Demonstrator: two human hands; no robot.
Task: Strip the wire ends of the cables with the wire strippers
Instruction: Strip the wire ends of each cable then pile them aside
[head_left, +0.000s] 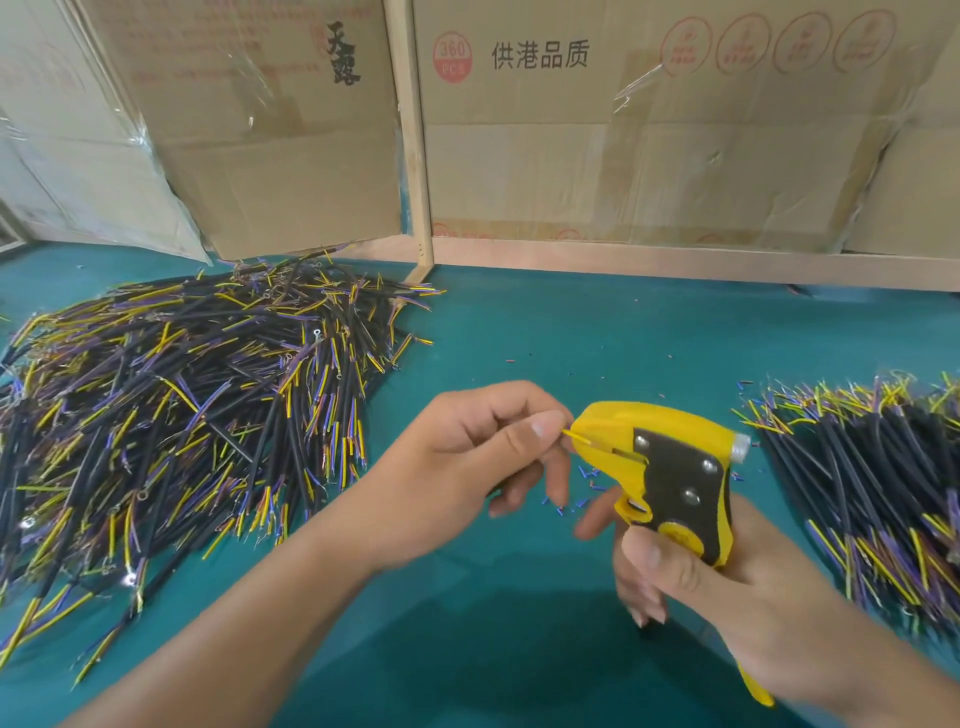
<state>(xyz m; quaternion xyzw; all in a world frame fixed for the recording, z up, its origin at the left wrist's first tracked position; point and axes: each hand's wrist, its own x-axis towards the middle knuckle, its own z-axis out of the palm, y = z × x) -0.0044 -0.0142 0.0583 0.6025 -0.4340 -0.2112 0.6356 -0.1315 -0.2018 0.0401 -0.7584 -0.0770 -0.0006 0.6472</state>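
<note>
Left hand (467, 457) pinches a yellow wire (576, 437), feeding its end into the nose of the wire strippers (670, 478) gripped in the right hand (727, 582) — held mid-tabletop (519, 649) between the left cable heap (182, 405) and right cable heap (872, 478), likely unstripped and done.

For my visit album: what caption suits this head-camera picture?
Left hand feeds a yellow wire into the strippers held by the right hand, between two cable piles.
</note>
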